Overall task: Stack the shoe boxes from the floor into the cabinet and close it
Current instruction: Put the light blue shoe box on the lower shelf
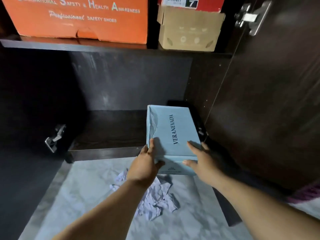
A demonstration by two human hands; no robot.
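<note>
Both hands clasp a pale blue cardboard shoe box: left hand and right hand gripping its near corners. It sits on the dark wood-grain cabinet shelf.

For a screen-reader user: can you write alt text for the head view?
Both hands, left hand and right hand, hold a light blue shoe box at the lower cabinet shelf. On the shelf above sit an orange box and a brown box; crumpled paper lies on the floor.
</note>
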